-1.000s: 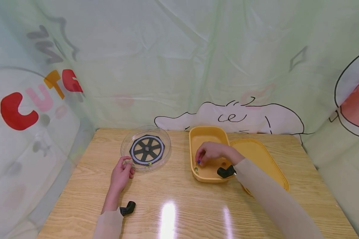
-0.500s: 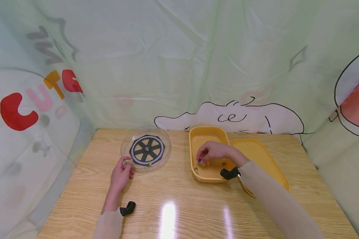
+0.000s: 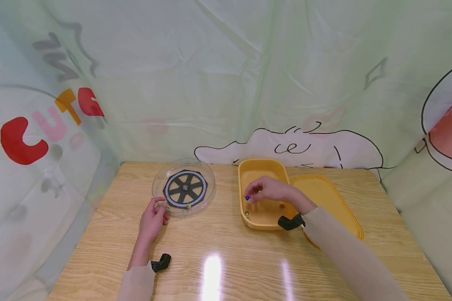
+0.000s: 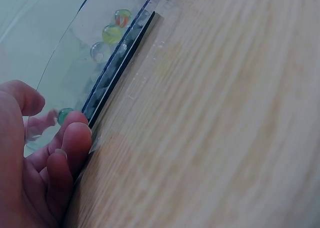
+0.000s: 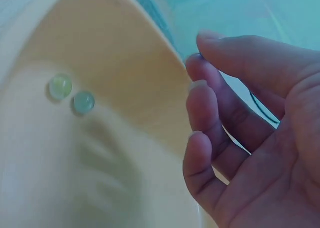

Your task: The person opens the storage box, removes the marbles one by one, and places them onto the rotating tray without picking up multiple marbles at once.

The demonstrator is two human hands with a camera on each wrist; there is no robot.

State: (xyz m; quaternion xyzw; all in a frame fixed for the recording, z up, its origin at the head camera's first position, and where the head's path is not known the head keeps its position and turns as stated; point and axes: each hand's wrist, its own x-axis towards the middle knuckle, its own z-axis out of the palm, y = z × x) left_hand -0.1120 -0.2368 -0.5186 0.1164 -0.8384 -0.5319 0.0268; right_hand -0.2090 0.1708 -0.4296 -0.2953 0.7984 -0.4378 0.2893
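Note:
My right hand (image 3: 268,190) pinches a blue marble (image 3: 247,198) between thumb and fingertips, over the left part of a yellow plastic box (image 3: 261,170). The thumb and forefinger mostly hide that marble in the right wrist view. Two pale green marbles (image 5: 60,86) lie on the box floor below the fingers. My left hand (image 3: 152,218) holds the near left rim of a clear round dish (image 3: 156,180), fingers curled against its wall. A dark spoked wheel shape (image 3: 185,188) shows in the dish. Several glass marbles (image 4: 113,33) rest along the dish's inner edge.
A yellow lid (image 3: 329,200) lies on the wooden table (image 3: 226,251), right of the box. A brown marble (image 3: 282,206) sits in the box near my right wrist. Printed curtains (image 3: 226,83) hang along the back and sides.
My right hand has lifted the blue marble from low in the box, up and slightly left. The left hand and dish have stayed put.

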